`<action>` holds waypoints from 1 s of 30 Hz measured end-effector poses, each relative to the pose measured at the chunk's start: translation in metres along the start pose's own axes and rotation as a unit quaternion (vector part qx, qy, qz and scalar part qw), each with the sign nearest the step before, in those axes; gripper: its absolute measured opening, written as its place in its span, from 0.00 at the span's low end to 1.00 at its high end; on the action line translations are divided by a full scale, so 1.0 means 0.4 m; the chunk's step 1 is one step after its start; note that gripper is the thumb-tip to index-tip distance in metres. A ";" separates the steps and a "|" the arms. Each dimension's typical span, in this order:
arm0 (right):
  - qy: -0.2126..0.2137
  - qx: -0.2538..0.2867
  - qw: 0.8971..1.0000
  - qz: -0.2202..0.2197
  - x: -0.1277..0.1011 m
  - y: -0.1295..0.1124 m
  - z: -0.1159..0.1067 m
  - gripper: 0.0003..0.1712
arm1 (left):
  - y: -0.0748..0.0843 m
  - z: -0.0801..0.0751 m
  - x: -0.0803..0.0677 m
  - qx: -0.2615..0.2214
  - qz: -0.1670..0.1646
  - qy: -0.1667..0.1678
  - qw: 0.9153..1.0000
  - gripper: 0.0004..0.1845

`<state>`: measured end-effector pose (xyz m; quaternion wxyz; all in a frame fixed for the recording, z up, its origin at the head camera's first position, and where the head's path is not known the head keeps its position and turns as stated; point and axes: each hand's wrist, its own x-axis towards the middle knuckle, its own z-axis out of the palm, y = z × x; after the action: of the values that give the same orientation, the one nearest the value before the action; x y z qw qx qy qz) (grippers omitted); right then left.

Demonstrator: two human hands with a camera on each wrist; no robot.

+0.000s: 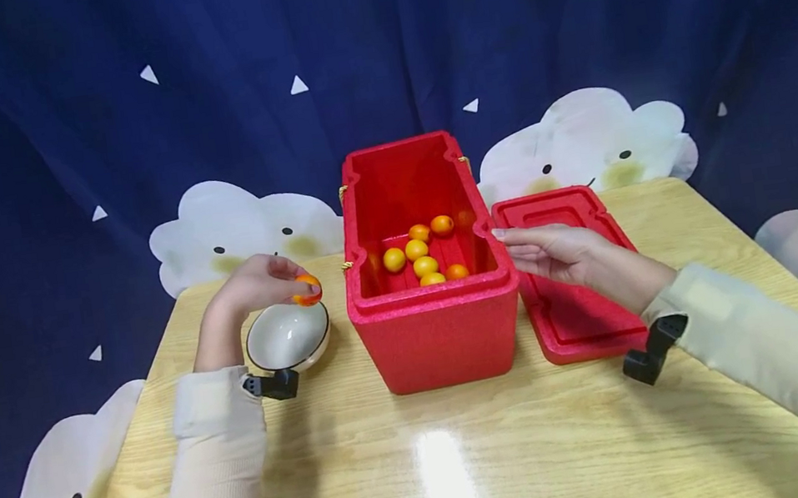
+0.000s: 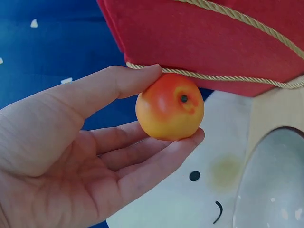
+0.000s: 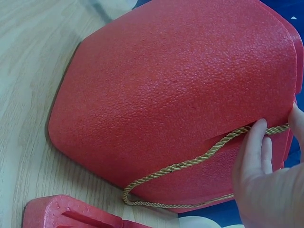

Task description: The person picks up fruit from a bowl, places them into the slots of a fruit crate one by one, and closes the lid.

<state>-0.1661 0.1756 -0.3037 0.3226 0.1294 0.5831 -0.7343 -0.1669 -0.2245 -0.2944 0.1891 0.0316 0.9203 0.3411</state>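
Fruit (image 2: 169,107) in left hand (image 1: 252,285) — over bowl (image 1: 288,337)

Looks like a staged recording setup, not a real home or kitchen. A dark blue curtain (image 1: 372,42) printed with cartoon clouds and white triangles surrounds one bare light wooden table (image 1: 472,458).

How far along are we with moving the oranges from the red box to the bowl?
Nothing is in the bowl yet. The left hand pinches one orange just above it; the right hand steadies the red box. Seven oranges remain inside; the lid is already off.
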 end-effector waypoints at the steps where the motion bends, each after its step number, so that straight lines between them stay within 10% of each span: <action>1: -0.002 0.002 1.000 0.000 0.000 0.001 0.000 0.09 | 0.003 0.000 -0.001 -0.001 0.003 0.003 1.000 0.23; 30: -0.003 0.007 1.000 0.003 0.001 0.001 0.002 0.10 | 0.208 -0.062 -0.016 0.027 0.063 0.077 0.995 0.19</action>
<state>-0.1658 0.1745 -0.3040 0.3262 0.1312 0.5761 -0.7379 -0.1759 -0.1773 -0.2220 0.0951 0.0683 0.9371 0.3289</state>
